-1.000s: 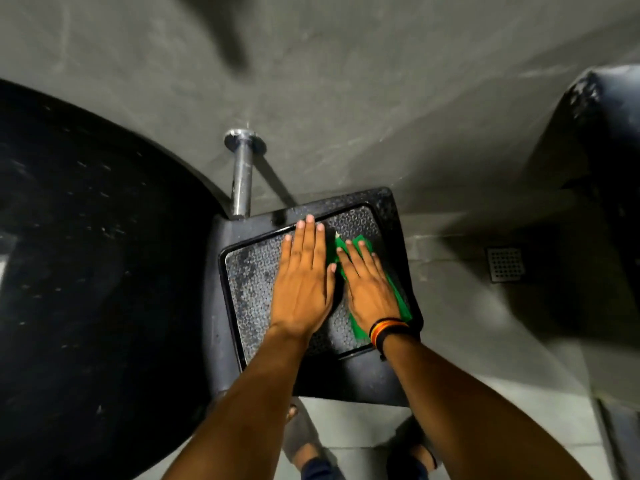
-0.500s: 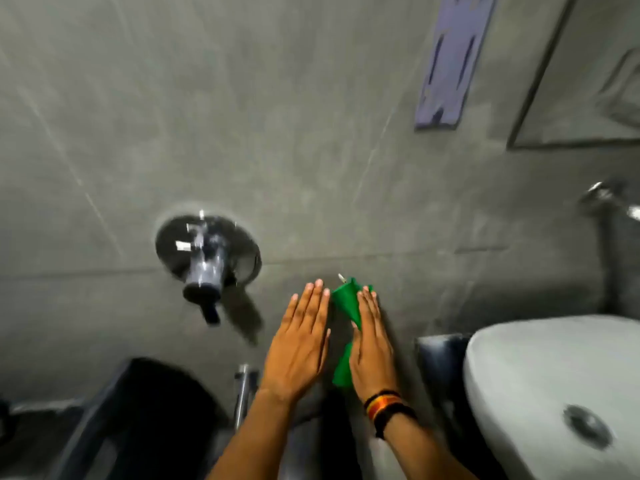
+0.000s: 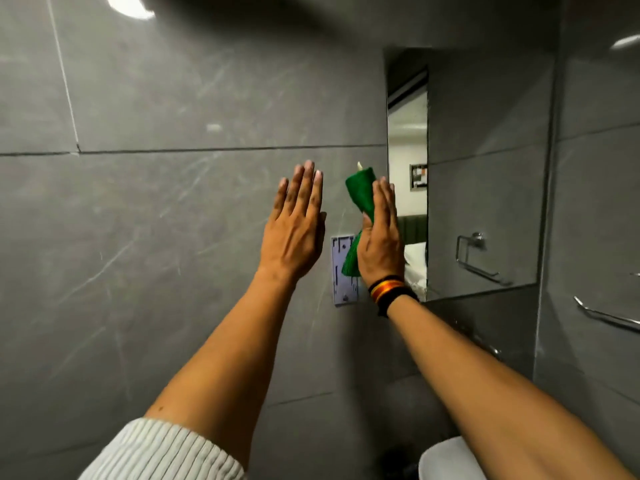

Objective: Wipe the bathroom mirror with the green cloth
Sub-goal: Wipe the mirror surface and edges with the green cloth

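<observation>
The green cloth (image 3: 361,197) is bunched in my right hand (image 3: 381,237), which is raised with straight fingers just left of the mirror's edge. The cloth sticks out above my fingers and hangs below my palm. The bathroom mirror (image 3: 485,168) is fixed to the grey tiled wall at the right, reflecting a room and a towel ring. My left hand (image 3: 294,233) is held up flat beside the right one, fingers together, holding nothing, in front of the wall.
A small grey plate (image 3: 341,289) is mounted on the wall behind my right hand. A chrome rail (image 3: 606,317) juts from the right wall. The white basin rim (image 3: 446,459) shows at the bottom, and a tap (image 3: 491,349) sits under my right forearm.
My view swung up from the black stool and the wall valve to the mirror. Both hands rose together, and the cloth came up off the stool in my right hand.
</observation>
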The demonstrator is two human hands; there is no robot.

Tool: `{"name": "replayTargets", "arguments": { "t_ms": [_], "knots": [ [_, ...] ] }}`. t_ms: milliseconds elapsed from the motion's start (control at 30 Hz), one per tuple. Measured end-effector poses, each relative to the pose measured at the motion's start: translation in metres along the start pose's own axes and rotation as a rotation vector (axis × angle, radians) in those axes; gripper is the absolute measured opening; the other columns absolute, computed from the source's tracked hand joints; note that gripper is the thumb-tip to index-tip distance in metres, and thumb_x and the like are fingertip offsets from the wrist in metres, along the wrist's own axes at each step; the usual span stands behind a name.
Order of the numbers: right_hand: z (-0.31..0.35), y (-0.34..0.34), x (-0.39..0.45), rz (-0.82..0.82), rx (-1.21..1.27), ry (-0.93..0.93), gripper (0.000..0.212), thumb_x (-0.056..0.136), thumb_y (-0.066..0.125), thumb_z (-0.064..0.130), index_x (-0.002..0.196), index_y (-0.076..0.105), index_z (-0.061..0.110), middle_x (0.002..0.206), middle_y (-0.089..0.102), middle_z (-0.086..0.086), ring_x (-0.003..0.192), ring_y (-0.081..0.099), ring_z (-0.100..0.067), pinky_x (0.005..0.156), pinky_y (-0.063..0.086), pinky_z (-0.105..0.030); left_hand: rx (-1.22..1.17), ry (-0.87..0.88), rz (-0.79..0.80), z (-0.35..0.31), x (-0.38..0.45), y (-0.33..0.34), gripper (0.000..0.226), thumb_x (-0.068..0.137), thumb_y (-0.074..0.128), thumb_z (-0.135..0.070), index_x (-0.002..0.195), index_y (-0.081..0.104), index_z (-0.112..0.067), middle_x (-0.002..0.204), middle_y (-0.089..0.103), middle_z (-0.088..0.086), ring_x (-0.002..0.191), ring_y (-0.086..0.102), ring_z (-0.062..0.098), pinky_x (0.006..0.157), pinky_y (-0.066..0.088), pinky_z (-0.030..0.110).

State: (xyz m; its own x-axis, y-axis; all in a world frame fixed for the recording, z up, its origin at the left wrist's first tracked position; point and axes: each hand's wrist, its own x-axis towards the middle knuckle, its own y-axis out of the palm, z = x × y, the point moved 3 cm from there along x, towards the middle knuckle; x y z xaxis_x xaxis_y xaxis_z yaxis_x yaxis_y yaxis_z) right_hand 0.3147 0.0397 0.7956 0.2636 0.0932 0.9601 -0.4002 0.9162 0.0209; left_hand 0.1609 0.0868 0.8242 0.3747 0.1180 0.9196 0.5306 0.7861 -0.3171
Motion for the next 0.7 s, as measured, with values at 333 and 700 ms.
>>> {"name": "replayTargets", "arguments": {
  "t_ms": [333, 700],
  "knots": [
    [-0.016, -0.033, 0.054, -0.13, -0.08, -0.054, 0.059, 0.098, 0.049, -0.005, 0.154, 0.031, 0.007, 0.163, 0.028, -0.012, 0.151, 0.026, -0.028, 0.116, 0.039, -0.047, 0.014, 0.052, -0.046, -0.013, 0.036, 0.002, 0.066, 0.112, 0.024, -0.031, 0.17, 0.009, -0.003, 0.179, 0.004, 0.017, 0.165, -0.005, 0.028, 0.136, 0.0, 0.045],
    [-0.134, -0.03, 0.001, -0.088, -0.194, 0.175, 0.057, 0.102, 0.044, 0.007, 0.156, 0.026, 0.012, 0.166, 0.022, -0.004, 0.154, 0.016, -0.019, 0.121, 0.032, -0.042, 0.013, 0.088, -0.015, -0.017, 0.045, 0.082, 0.065, 0.113, 0.027, -0.03, 0.169, 0.007, -0.004, 0.179, 0.005, 0.018, 0.165, -0.002, 0.029, 0.135, -0.004, 0.042]
  ]
}}
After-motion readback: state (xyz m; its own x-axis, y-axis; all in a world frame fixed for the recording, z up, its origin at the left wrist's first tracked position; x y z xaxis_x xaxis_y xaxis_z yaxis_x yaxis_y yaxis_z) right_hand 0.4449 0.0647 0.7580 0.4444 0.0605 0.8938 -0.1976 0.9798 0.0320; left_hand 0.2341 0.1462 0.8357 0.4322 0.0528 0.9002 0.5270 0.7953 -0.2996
